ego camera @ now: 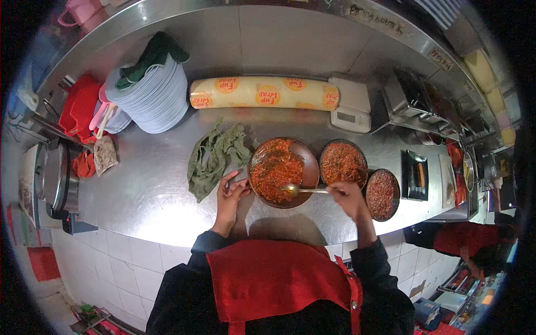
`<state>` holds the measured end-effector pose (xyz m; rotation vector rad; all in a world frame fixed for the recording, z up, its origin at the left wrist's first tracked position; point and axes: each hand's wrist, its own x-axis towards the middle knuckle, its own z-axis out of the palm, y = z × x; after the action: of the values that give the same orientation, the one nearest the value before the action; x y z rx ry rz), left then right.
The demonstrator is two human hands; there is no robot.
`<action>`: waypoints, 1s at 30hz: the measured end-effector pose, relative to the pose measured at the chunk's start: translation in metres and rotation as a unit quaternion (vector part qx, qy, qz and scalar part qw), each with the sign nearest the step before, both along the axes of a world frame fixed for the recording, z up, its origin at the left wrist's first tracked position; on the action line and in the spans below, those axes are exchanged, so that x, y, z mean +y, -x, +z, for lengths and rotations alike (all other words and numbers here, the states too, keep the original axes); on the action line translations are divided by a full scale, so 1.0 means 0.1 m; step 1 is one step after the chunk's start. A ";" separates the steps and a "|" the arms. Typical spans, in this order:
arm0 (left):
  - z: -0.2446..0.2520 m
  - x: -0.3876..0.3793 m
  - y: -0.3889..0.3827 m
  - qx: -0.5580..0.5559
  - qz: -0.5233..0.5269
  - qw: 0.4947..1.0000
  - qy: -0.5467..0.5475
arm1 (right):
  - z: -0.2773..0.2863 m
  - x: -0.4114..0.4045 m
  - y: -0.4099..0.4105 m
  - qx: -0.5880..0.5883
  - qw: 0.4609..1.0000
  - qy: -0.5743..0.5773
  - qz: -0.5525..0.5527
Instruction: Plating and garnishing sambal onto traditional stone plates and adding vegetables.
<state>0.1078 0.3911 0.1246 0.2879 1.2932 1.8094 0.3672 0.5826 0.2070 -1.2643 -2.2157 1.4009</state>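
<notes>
A brown round dish [310, 167] on the steel table holds chunky red-orange sambal-like paste [278, 167]. My right hand [349, 200] grips the handle of a metal spoon [310, 191], whose bowl rests in the paste near the dish's front side. My left hand [231, 197] is at the dish's left rim with fingers apart; whether its fingertips touch the rim I cannot tell. Right of the dish sits a second dark dish of similar red paste [342, 161], partly behind my right hand. Beyond that hand, a smaller dark dish holds coarser reddish food [382, 194].
A crumpled green cloth [215, 157] lies left of the dish. Behind are a plate stack [153, 98] topped by a dark green cloth [155, 58], a Fuji Wrap film roll [264, 93] and a white digital scale [351, 106]. A black tray [414, 175] lies right; another person [465, 243] stands farther right.
</notes>
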 end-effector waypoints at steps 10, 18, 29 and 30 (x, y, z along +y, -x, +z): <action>0.02 0.04 0.07 0.025 -0.024 0.999 0.011 | -0.24 -0.10 0.16 0.113 0.970 -0.078 -0.201; 0.13 0.69 0.43 0.120 -0.156 0.978 0.064 | -0.34 -0.16 0.38 0.079 0.974 -0.143 -0.155; 0.26 1.55 0.80 0.314 -0.279 0.882 0.213 | -0.20 -0.33 0.49 0.115 0.946 -0.248 -0.174; 0.25 1.62 0.77 0.284 -0.291 0.903 0.138 | -0.24 -0.31 0.56 0.098 0.945 -0.258 -0.176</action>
<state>0.0311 0.5526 0.1492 0.9852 1.6125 1.0409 0.3115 0.5514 0.1834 -1.1865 -1.9185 0.7107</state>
